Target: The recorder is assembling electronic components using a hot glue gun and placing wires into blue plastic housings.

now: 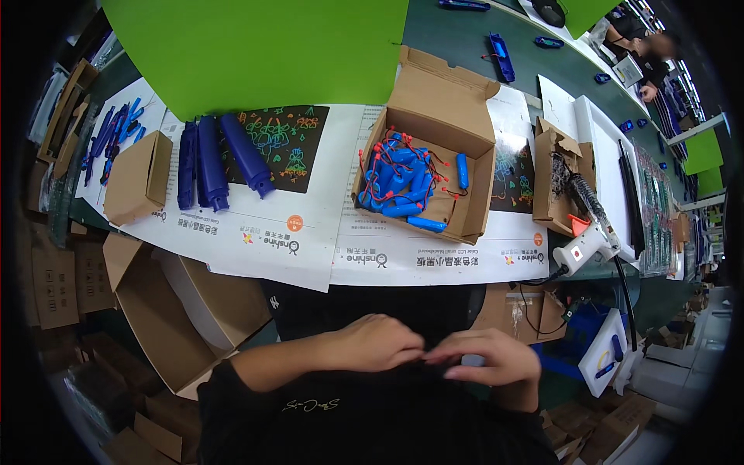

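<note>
Blue casings [246,159] lie on white sheets [306,260] printed with lettering and logos. The left hand [376,342] is curled, its grip unclear. On the table [438,35], an open carton [475,182] holds blue cells [399,182]. Between the right hand's [490,355] bent fingers and thumb shows a grey-blue piece [472,360]; whether gripped, I cannot tell.

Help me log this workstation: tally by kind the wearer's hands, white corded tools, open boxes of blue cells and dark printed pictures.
Left hand and right hand: 2
White corded tool: 1
Open box of blue cells: 1
Dark printed pictures: 2
Total: 6
</note>
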### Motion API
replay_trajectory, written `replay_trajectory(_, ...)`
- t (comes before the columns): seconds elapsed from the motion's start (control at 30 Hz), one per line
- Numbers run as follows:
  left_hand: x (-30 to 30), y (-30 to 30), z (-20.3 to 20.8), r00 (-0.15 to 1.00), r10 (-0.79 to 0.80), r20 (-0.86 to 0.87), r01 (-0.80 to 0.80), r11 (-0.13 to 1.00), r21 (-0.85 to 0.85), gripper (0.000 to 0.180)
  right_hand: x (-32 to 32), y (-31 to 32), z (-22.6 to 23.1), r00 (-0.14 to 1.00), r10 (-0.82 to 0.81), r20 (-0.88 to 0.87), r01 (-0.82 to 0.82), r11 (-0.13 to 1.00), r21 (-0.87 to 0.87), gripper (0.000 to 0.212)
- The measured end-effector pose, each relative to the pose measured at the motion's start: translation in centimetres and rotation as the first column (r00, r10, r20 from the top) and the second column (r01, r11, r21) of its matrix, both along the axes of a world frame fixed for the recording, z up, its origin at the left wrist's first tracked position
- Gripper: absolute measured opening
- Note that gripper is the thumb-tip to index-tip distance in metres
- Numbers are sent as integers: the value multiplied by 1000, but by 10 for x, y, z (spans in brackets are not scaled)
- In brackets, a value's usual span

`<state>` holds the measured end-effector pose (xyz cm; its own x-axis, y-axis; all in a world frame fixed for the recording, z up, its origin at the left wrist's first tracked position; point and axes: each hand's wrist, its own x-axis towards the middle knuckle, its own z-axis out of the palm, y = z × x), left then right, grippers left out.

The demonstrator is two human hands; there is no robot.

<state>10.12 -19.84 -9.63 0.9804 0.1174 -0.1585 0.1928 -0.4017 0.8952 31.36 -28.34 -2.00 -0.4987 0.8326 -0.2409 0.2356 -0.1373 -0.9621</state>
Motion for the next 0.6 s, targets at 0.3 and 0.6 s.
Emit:
replay_trajectory(0.3,-216,-9,-31,706,-161,-689,157,985,-69,29,194,-208,-88,381,-922,72,840,312,-445,39)
replay_trajectory(0.6,-59,27,56,973,211,93,-224,961,160,28,110,-131,-106,702,-590,-399,528,807,-265,48)
